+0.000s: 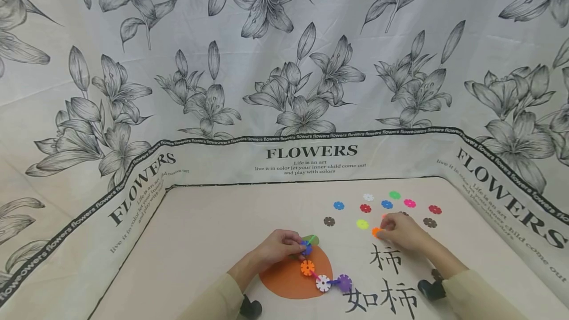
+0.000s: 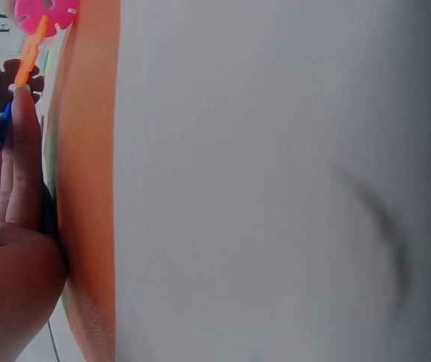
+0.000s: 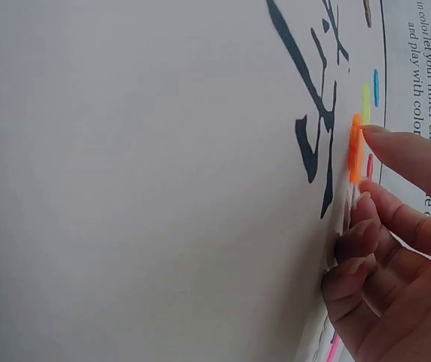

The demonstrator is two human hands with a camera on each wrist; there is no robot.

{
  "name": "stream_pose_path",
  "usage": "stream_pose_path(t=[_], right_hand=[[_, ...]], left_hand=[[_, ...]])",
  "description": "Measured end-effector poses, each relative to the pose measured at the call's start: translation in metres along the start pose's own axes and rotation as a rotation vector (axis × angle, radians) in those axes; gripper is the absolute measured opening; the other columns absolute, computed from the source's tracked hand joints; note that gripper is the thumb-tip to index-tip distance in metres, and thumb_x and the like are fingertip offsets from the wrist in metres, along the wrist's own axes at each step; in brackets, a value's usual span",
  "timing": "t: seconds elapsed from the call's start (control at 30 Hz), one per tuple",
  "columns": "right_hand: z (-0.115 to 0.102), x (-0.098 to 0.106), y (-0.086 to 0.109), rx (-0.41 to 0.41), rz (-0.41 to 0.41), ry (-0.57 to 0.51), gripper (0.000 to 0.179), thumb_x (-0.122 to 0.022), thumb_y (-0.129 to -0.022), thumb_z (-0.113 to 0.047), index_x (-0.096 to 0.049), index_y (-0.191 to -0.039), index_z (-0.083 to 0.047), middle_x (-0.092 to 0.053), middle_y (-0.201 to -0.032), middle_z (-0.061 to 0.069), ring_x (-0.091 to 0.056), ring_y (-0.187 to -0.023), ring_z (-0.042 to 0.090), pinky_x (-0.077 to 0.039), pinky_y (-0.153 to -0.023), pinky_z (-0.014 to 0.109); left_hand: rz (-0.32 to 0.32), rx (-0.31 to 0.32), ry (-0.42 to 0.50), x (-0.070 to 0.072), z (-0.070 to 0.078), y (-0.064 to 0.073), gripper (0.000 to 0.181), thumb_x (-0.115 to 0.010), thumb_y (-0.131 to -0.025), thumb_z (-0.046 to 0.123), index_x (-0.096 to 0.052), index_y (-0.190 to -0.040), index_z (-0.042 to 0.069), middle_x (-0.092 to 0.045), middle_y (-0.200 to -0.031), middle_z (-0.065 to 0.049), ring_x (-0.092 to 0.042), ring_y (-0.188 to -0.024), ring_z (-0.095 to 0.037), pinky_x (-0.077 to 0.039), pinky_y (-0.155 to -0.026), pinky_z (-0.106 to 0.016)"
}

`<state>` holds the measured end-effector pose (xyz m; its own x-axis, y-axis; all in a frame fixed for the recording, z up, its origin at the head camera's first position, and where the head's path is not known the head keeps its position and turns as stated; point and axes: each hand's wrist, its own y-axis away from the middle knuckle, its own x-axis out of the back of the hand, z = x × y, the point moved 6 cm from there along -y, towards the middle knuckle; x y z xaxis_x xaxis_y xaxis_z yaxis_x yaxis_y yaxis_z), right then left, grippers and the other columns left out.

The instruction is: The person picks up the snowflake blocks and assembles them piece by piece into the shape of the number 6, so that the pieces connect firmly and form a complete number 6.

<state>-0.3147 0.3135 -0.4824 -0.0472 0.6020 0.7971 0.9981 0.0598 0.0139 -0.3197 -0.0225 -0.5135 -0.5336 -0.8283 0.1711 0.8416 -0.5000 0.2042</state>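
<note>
My left hand pinches a blue notched snowflake disc between thumb and fingers. That disc belongs to a linked chain, where an orange disc, a white disc and a purple disc show in the head view. A brown disc and a pink disc of the chain appear beyond the fingertips in the left wrist view. Farther right, my right hand holds a single orange disc by its edge, with thumb and index finger, close to the tabletop.
Several loose discs lie around the right hand, among them a yellow disc, a red disc, a green disc and a brown disc. The tablecloth carries a printed orange persimmon and black characters. A flowered curtain stands behind.
</note>
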Motion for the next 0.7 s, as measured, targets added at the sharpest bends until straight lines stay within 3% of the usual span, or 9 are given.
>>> stream_pose_path(t=[0.57,0.7], right_hand=[[-0.0013,-0.0021,-0.0007,-0.003,-0.035,-0.022,0.029,-0.082,-0.086,-0.018,-0.065,-0.103,-0.002,-0.063,-0.091,0.006,-0.056,-0.074,0.02,-0.051,-0.063,0.033],[-0.0041,-0.0019,0.0002,0.037,-0.024,-0.029,0.026,-0.081,-0.085,-0.014,-0.064,-0.102,-0.004,-0.063,-0.089,0.004,-0.057,-0.076,0.02,-0.052,-0.064,0.031]], left_hand=[[0.003,0.001,0.001,0.0004,-0.0012,0.0,0.01,-0.07,-0.098,0.013,-0.071,-0.102,0.004,-0.076,-0.089,-0.008,-0.072,-0.084,-0.018,-0.056,-0.095,-0.035],[-0.001,-0.002,0.008,0.0006,-0.0009,-0.0001,0.01,-0.07,-0.098,0.013,-0.071,-0.101,0.004,-0.076,-0.089,-0.008,-0.072,-0.084,-0.018,-0.056,-0.094,-0.034]])
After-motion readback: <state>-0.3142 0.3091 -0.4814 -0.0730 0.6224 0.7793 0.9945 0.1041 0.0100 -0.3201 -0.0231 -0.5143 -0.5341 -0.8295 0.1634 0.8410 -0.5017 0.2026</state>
